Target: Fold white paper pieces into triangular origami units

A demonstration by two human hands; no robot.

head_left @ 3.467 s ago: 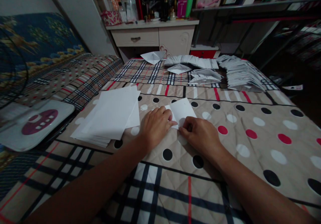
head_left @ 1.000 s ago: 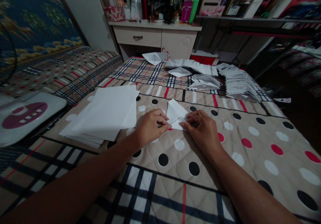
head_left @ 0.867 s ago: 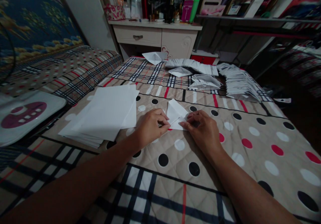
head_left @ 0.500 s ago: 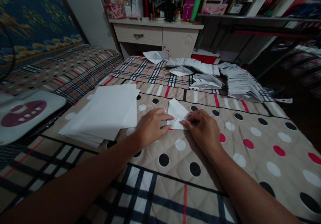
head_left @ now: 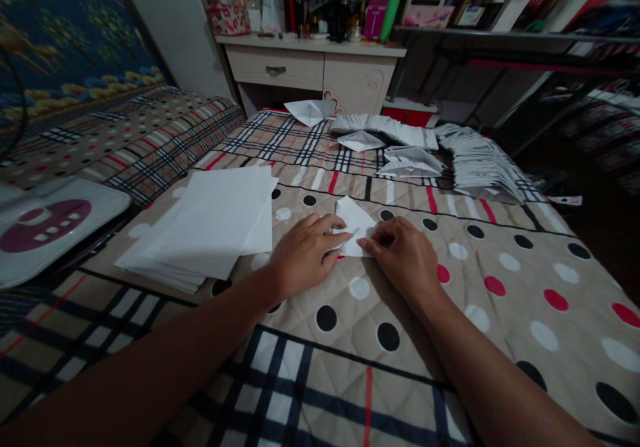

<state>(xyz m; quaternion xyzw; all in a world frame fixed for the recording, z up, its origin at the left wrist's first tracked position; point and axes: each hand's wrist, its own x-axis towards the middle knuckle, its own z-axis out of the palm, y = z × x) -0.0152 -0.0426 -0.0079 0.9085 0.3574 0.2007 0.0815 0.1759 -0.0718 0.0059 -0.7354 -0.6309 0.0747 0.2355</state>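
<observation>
A small folded sheet of white paper lies on the bedspread with its pointed end away from me. Over its left side, my left hand rests with fingers pressed on the paper and thumb tucked low at the edge. My right hand pinches the paper's lower right side between thumb and curled fingers. Part of the paper is hidden under both hands. To the left of my left hand sits a loose stack of flat white sheets.
Several folded paper boats and a long curved row of folded papers lie across the far side of the patterned bedspread. A white and purple object stands at left. Beyond the bed is a cabinet.
The fingers of my left hand have slid slightly right and farther over the folded paper. My right hand stays at its right side, almost unmoved.
</observation>
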